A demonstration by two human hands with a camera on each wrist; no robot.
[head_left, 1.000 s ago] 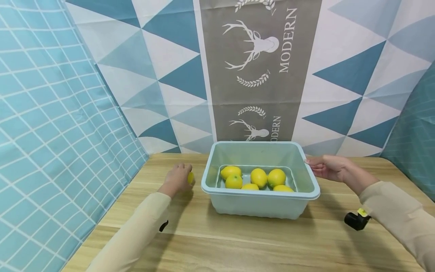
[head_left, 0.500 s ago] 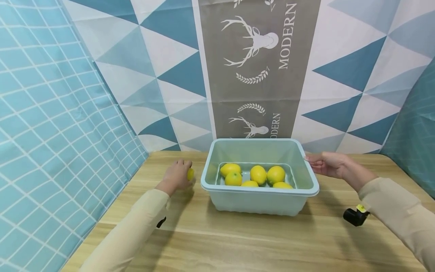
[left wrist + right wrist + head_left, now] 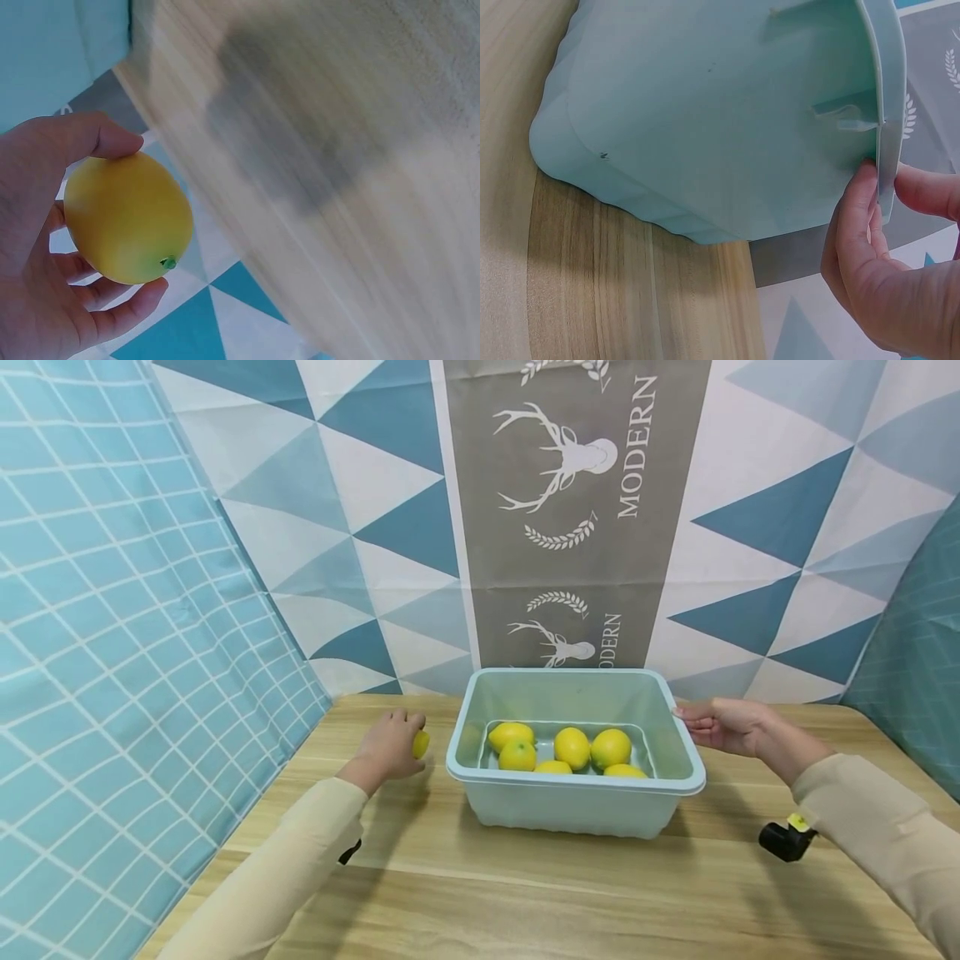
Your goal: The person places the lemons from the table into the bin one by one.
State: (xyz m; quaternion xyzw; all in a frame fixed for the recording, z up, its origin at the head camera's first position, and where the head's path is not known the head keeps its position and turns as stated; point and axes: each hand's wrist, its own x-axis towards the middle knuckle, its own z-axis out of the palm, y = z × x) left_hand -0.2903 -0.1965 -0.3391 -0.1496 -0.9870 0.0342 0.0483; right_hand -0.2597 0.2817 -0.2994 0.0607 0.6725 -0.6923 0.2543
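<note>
A yellow lemon [image 3: 127, 217] with a small green stem end is gripped by my left hand [image 3: 52, 247], thumb on one side and fingers curled round the other. In the head view that left hand [image 3: 388, 747] is just left of a pale blue-green plastic basin [image 3: 570, 806], apart from it, and mostly hides the lemon [image 3: 421, 744]. Several lemons [image 3: 572, 748] lie on the basin's floor. My right hand [image 3: 727, 727] pinches the basin's right rim; in the right wrist view the thumb and fingers of the right hand [image 3: 892, 285] clasp the basin rim [image 3: 889, 142] from both sides.
The basin stands on a wooden table [image 3: 525, 902]. A patterned cloth [image 3: 397, 527] hangs close behind, and a blue gridded cloth [image 3: 112, 610] borders the left side. Black wrist gear [image 3: 786, 841] with a yellow tag shows under the right sleeve.
My left hand, holding the lemon, has stayed beside the basin, its forearm shifting slightly left. The right hand keeps its grip on the rim, and the lemons in the basin have not moved.
</note>
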